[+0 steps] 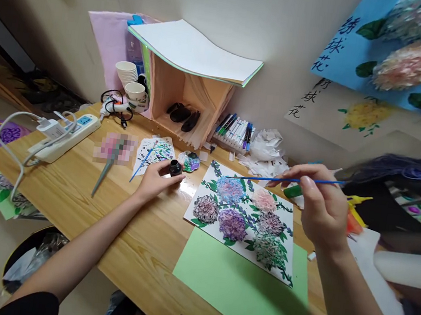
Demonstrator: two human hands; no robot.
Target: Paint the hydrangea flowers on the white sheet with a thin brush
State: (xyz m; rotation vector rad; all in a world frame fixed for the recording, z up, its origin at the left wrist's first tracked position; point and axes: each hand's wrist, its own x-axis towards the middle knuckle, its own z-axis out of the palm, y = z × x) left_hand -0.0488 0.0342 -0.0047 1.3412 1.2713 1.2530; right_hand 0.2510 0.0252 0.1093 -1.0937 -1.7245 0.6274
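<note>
A small black bottle [175, 168] stands on the wooden table, with the thumb and fingers of my left hand [159, 178] around it. My right hand [322, 204] grips a thin blue paintbrush [288, 180], whose tip points left over the upper part of a flower painting [245, 215]. Whether the tip touches the paper cannot be made out. The painting has several round blossoms and green leaves, and overlaps a light green sheet [233, 288]. Left of the bottle lie a paint-marked paper [162, 150] with another blue brush [143, 162] and a small paint-smeared palette [190, 162].
An open box [198, 100] with white sheets on top stands behind, beside stacked paper cups [125, 73]. Markers [236, 131] and crumpled tissue [267, 151] lie by the wall. A power strip [69, 135] sits at the left edge. Another person's dark hair [396, 172] shows at right.
</note>
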